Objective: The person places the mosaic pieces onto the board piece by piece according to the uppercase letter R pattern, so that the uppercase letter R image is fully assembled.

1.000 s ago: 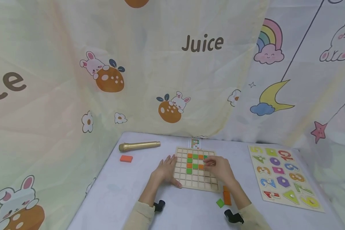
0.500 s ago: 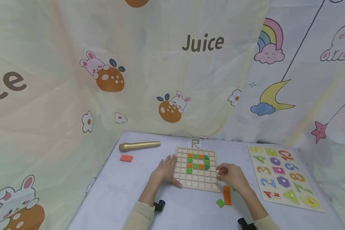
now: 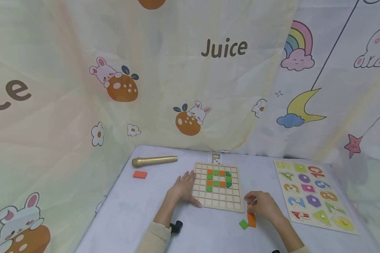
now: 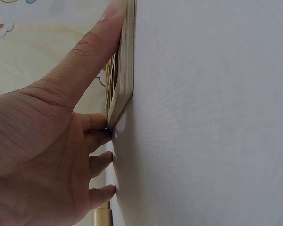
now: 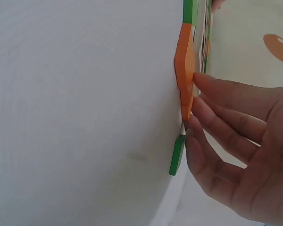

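My left hand [image 3: 184,188] lies along the left edge of the wooden grid board [image 3: 215,204], thumb at its front edge, fingers fairly straight. In the left wrist view the thumb presses along the board's side. Orange, green and rounded dark-green tiles form a closed loop with a short tail on the board. Right of the board, my right hand [image 3: 263,204] has its fingers curled at a small orange square tile [image 5: 187,106], thumb and fingertips at its ends. A longer orange block [image 5: 183,56] adjoins it. A green tile [image 5: 177,154] lies below the fingers.
A loose green square tile [image 3: 244,224] lies beside the orange block. A number-and-shape puzzle board [image 3: 342,227] is at right. A gold toy microphone [image 3: 155,161] and a red-orange block [image 3: 140,174] lie back left. Behind the grid board is a small pattern card [image 3: 215,158].
My right hand let go of a dark-green rounded tile at the board's right column, then moved right and down to the orange pieces. The left hand stayed in place.
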`<state>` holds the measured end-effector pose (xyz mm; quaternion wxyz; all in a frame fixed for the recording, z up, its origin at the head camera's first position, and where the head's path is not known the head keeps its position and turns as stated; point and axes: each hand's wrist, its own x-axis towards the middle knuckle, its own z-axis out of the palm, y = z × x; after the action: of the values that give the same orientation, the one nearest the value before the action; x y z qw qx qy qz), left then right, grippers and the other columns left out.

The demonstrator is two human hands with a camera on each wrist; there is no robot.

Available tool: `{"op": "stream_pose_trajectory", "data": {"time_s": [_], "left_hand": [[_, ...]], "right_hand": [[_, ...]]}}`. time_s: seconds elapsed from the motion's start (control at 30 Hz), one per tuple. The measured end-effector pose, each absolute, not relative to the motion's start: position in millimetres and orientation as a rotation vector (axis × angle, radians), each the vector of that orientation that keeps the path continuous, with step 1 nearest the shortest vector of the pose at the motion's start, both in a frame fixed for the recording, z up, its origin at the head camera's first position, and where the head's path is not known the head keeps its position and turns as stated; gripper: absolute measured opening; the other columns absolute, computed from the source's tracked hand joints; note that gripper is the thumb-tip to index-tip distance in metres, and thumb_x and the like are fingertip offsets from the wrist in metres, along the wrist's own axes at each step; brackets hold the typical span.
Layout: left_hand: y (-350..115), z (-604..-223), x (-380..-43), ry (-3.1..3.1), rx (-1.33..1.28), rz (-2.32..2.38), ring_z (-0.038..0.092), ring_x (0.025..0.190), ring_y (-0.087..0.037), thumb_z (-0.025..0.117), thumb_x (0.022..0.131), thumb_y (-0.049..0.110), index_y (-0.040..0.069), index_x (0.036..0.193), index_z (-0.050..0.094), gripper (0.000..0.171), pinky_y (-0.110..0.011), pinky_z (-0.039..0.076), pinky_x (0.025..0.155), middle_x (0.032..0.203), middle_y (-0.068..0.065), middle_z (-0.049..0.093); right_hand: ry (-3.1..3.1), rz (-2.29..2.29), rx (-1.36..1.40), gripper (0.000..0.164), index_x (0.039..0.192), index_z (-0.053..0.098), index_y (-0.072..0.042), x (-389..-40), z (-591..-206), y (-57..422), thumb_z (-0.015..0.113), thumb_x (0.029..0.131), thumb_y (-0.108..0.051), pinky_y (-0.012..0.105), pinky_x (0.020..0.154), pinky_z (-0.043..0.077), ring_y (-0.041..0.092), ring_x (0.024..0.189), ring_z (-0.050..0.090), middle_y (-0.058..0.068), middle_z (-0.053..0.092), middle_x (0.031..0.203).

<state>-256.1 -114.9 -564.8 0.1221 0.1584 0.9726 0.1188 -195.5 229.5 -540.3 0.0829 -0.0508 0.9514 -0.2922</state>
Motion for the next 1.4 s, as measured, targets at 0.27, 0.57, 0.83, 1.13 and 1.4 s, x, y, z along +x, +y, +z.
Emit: {"op": "stream_pose_trajectory", "data": {"time_s": [0.27, 0.57, 0.83, 1.13, 1.4], "left_hand": [[-115, -567, -257, 2.857, 0.483, 0.392, 0.02, 0.159, -0.036, 0.094, 0.053, 0.069, 0.003, 0.164, 0.026, 0.145, -0.062, 0.023, 0.126, 0.172, -0.015, 0.025], [-115, -554, -251, 2.84, 0.478, 0.381, 0.019, 0.159, -0.035, 0.093, 0.056, 0.068, 0.003, 0.164, 0.026, 0.144, -0.059, 0.02, 0.127, 0.172, -0.016, 0.023], [-115, -552, -250, 2.834, 0.478, 0.399, 0.017, 0.159, -0.036, 0.094, 0.057, 0.067, 0.003, 0.165, 0.025, 0.143, -0.059, 0.019, 0.127, 0.172, -0.016, 0.021], [-114, -553, -250, 2.84, 0.469, 0.391, 0.018, 0.159, -0.035, 0.094, 0.055, 0.068, 0.003, 0.165, 0.026, 0.145, -0.058, 0.02, 0.128, 0.172, -0.015, 0.022], [-115, -554, -251, 2.847, 0.467, 0.398, 0.019, 0.159, -0.036, 0.094, 0.054, 0.068, 0.003, 0.164, 0.027, 0.144, -0.059, 0.021, 0.127, 0.172, -0.016, 0.024]], "right_hand": [[2.853, -0.872, -0.144, 0.038, 0.102, 0.078, -0.011, -197, -543, 229, 0.092, 0.069, 0.0, 0.033, 0.068, 0.052, 0.015, 0.074, 0.058, -0.003, 0.066, 0.08], [2.822, -1.009, -0.146, 0.046, 0.116, 0.075, -0.006, -200, -533, 229, 0.093, 0.074, -0.008, 0.03, 0.054, 0.05, 0.017, 0.064, 0.059, -0.001, 0.065, 0.076], [2.803, -1.201, -0.177, 0.054, 0.13, 0.068, -0.004, -217, -532, 218, 0.089, 0.081, -0.012, 0.03, 0.057, 0.056, 0.015, 0.067, 0.066, 0.001, 0.069, 0.086], [2.836, -1.357, -0.195, 0.037, 0.116, 0.076, -0.003, -230, -535, 194, 0.089, 0.083, -0.011, 0.026, 0.061, 0.056, 0.014, 0.069, 0.07, 0.001, 0.076, 0.087], [2.859, -1.345, -0.231, 0.031, 0.11, 0.077, -0.004, -238, -543, 172, 0.089, 0.082, -0.011, 0.034, 0.073, 0.055, 0.014, 0.074, 0.069, -0.003, 0.076, 0.081]]}}
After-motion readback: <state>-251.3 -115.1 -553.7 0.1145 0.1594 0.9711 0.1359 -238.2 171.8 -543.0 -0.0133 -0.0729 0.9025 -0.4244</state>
